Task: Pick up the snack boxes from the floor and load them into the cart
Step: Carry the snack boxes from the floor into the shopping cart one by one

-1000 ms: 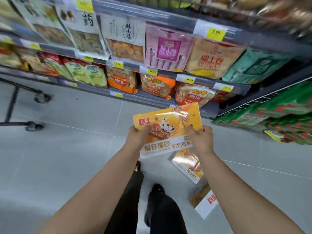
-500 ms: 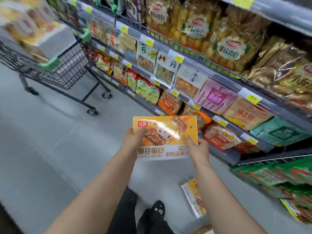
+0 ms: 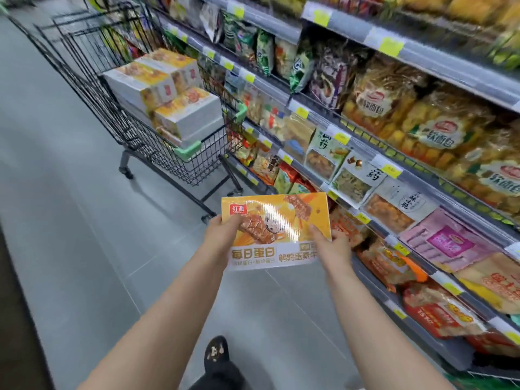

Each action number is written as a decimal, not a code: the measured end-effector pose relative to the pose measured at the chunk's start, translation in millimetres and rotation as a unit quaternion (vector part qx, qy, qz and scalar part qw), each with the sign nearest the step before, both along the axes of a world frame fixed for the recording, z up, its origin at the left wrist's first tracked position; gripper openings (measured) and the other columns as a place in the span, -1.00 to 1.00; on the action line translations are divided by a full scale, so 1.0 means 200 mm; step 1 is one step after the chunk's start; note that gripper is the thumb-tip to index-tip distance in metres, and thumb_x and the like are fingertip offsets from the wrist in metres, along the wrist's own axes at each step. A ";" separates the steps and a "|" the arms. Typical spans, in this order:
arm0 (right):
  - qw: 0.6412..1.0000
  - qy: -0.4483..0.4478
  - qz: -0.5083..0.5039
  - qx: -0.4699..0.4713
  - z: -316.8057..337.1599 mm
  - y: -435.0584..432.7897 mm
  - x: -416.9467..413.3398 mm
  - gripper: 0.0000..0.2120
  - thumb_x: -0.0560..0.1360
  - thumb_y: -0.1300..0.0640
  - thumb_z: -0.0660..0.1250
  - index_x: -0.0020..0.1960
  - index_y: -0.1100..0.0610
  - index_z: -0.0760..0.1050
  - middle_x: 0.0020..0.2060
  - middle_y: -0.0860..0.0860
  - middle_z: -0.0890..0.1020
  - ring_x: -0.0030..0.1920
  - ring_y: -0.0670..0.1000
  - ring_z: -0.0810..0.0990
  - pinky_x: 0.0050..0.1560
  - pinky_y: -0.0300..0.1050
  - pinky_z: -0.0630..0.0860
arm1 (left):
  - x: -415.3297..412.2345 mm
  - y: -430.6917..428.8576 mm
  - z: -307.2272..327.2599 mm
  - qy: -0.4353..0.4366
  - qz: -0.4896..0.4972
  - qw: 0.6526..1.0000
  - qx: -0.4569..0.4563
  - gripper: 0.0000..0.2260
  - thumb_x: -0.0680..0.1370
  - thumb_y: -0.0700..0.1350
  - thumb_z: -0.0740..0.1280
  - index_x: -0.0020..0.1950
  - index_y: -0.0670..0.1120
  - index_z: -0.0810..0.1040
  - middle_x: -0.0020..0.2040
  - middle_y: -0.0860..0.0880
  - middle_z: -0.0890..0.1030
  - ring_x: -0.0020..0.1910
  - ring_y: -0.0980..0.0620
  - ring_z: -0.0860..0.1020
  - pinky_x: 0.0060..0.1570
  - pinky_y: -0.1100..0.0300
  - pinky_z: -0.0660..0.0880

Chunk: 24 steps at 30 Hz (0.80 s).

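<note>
The fingers (image 3: 237, 220) of your left hand (image 3: 222, 235) curl round the left edge of the snack box (image 3: 277, 220), with the thumb laid on its printed top. The fingers (image 3: 317, 231) of your right hand (image 3: 336, 246) grip the lower right part the same way, thumb on top and the rest hidden underneath. Both hands hold the snack box flat and face up in the air, in the middle of your view, clear of the floor (image 3: 70, 220).

From the box, the cart (image 3: 135, 142) stands at 11 o'clock, well apart from it, close alongside the shelf (image 3: 450, 66). Inside it, stacked boxes (image 3: 168, 88) of the same orange and white kind rise above the wire rim.

The shelf runs from 12 round to 4 o'clock, packed with bagged snacks behind yellow price tags. At 6 o'clock, between your forearms, one dark shoe (image 3: 216, 353) rests on the floor.
</note>
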State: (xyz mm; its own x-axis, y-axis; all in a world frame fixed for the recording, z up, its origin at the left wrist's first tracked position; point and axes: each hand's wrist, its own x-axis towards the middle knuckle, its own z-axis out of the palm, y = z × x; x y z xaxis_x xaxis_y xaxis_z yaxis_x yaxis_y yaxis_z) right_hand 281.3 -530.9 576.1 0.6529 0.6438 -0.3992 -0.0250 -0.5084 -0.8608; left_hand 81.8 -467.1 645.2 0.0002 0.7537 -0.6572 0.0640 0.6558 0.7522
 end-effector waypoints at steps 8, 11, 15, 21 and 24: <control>0.999 -0.011 0.034 0.011 0.08 0.59 -0.30 -0.69 0.38 -0.14 0.41 -0.05 0.09 0.63 -0.12 0.04 0.70 -0.11 0.09 0.67 0.02 0.06 0.60 | -0.32 0.53 0.05 -0.004 0.009 0.999 0.032 -0.90 0.55 -0.12 0.27 0.04 -0.07 0.43 0.00 -0.12 0.58 -0.22 0.00 0.54 -0.34 0.19 0.37; 0.999 -0.011 0.042 0.001 0.10 0.78 -0.34 -0.54 0.25 -0.26 0.38 -0.07 0.08 0.62 -0.16 0.04 0.70 -0.15 0.11 0.68 0.01 0.13 0.61 | -0.37 0.69 0.06 -0.005 0.012 0.999 0.035 -0.96 0.56 -0.13 0.26 -0.05 -0.04 0.41 -0.02 -0.12 0.58 -0.22 0.00 0.54 -0.32 0.18 0.39; 0.999 -0.020 0.045 -0.013 0.07 1.06 -0.33 -0.45 0.26 -0.33 0.38 0.02 0.07 0.59 -0.06 0.04 0.69 -0.06 0.11 0.67 0.05 0.16 0.59 | -0.36 0.93 0.04 -0.019 0.028 0.999 0.030 -0.92 0.57 -0.15 0.26 -0.12 -0.05 0.41 -0.16 -0.07 0.57 -0.26 0.01 0.53 -0.33 0.19 0.38; 0.995 -0.040 0.086 -0.031 -0.02 1.65 -0.19 -0.19 0.13 -0.47 0.30 0.16 0.07 0.54 0.07 0.04 0.65 0.04 0.12 0.64 0.11 0.18 0.56 | -0.32 1.38 -0.01 -0.012 0.065 0.998 0.010 -0.86 0.52 -0.07 0.30 0.04 -0.07 0.47 -0.02 -0.12 0.62 -0.21 -0.04 0.59 -0.33 0.18 0.44; 0.991 -0.045 0.125 -0.033 0.00 1.94 -0.16 -0.17 0.13 -0.46 0.28 0.19 0.09 0.52 0.08 0.04 0.64 0.03 0.11 0.64 0.07 0.14 0.58 | -0.30 1.62 0.01 0.000 0.087 0.996 0.010 -0.78 0.51 -0.04 0.30 0.11 -0.08 0.45 0.04 -0.14 0.61 -0.15 -0.06 0.58 -0.29 0.15 0.45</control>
